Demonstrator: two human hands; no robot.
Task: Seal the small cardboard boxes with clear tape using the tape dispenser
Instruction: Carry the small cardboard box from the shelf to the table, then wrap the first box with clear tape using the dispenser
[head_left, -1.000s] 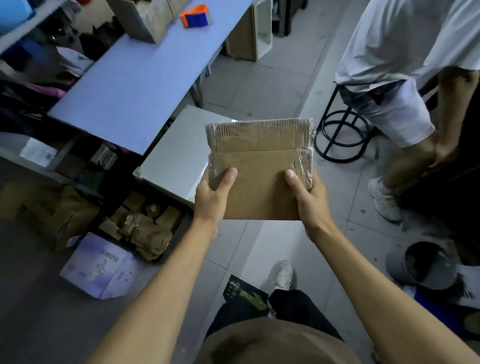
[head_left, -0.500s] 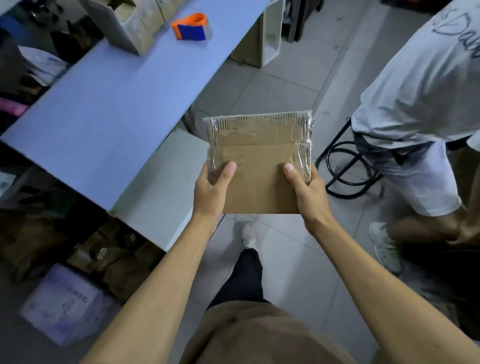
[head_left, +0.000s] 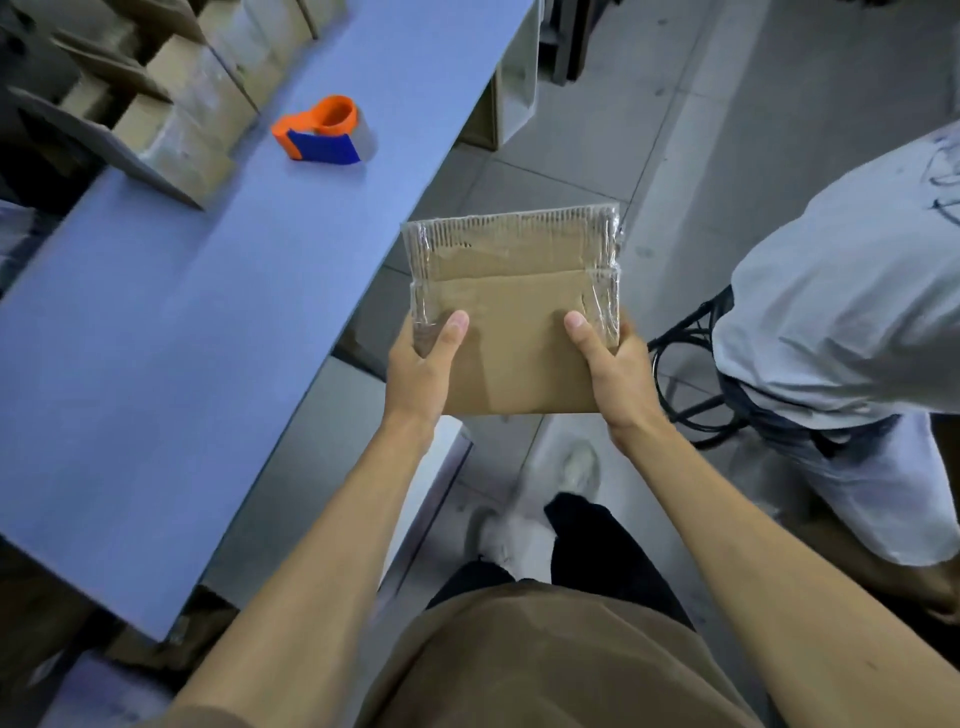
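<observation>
Head view: hands (head_left: 519, 364) hold cardboard box (head_left: 511, 312) flat, taped end forward.

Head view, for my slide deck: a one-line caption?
Both hands hold a taped cardboard box beside the table's tape dispenser.

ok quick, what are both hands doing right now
left hand: grips the left edge of the cardboard box
right hand: grips the box's right edge
</observation>
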